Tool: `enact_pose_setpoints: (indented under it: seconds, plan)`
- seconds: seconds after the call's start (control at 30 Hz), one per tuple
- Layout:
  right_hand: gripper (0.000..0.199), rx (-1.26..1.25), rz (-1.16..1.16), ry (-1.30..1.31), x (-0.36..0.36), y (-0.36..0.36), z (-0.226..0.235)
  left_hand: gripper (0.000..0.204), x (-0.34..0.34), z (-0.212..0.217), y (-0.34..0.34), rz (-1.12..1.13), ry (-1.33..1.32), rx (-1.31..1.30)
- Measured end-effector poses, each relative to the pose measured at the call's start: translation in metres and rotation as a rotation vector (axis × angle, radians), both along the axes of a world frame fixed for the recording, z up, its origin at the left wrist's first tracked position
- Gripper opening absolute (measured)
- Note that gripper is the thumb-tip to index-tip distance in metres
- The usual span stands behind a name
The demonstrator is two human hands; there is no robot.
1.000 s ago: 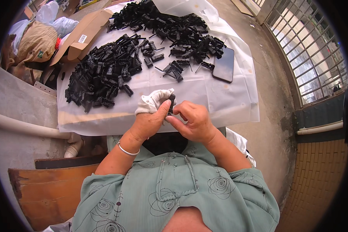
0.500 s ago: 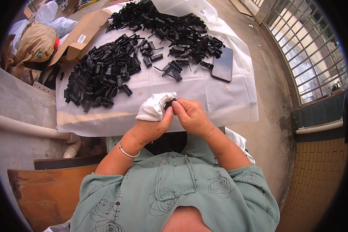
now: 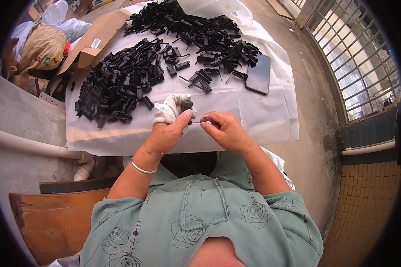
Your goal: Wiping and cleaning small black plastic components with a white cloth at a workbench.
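My left hand point(image 3: 167, 133) grips a small black plastic part point(image 3: 186, 106) together with a crumpled white cloth point(image 3: 168, 108). My right hand point(image 3: 225, 131) pinches a thin metal pin point(image 3: 200, 122) whose tip meets the black part. Both hands hover over the near edge of a table covered in white plastic sheet point(image 3: 236, 107). On the left of the sheet lies a big heap of black plastic parts point(image 3: 118, 84). A second heap point(image 3: 196, 31) spreads across the far side, with loose pieces point(image 3: 200, 73) scattered just beyond my hands.
A dark phone point(image 3: 259, 74) lies on the sheet at the right. An open cardboard box point(image 3: 96, 40) sits at the far left, with bags point(image 3: 42, 44) beyond it. A white pipe point(image 3: 26, 142) runs along the left wall; a metal window grille point(image 3: 361, 58) stands on the right.
My hands have drawn slightly apart. The black part now stands clear in my left fingers and the thin pin shows between the two hands.
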State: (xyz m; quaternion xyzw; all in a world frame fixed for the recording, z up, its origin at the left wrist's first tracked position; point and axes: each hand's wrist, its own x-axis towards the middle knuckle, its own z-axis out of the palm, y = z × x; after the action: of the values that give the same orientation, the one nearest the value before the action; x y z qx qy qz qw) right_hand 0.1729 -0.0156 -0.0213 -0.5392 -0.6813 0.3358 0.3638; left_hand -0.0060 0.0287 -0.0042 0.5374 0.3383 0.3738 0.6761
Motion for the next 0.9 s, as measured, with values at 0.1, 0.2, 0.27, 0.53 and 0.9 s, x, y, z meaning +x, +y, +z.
enact_pose_setpoints:
  seconds: [0.1, 0.2, 0.27, 0.53, 0.9]
  plan:
    - [0.014, 0.257, -0.045, 0.142, 0.002, -0.002, -0.005, 0.03, 0.003, 0.0, -0.003, -0.007, 0.064, 0.046]
    - [0.01, 0.141, -0.011, 0.121, 0.001, -0.004, 0.012, 0.033, -0.003, -0.006, -0.003, -0.066, -0.055, -0.085]
    - [0.008, 0.172, -0.012, 0.047, 0.006, -0.002, 0.007, 0.035, -0.004, 0.001, -0.001, -0.076, -0.028, -0.054]
    - [0.008, 0.108, -0.026, 0.239, -0.005, -0.004, 0.009, 0.033, 0.003, 0.017, -0.017, -0.252, 0.223, 0.207]
    - [0.023, 0.099, 0.108, 0.178, -0.013, 0.001, 0.004, 0.023, 0.008, -0.004, -0.012, -0.107, 0.253, 0.347]
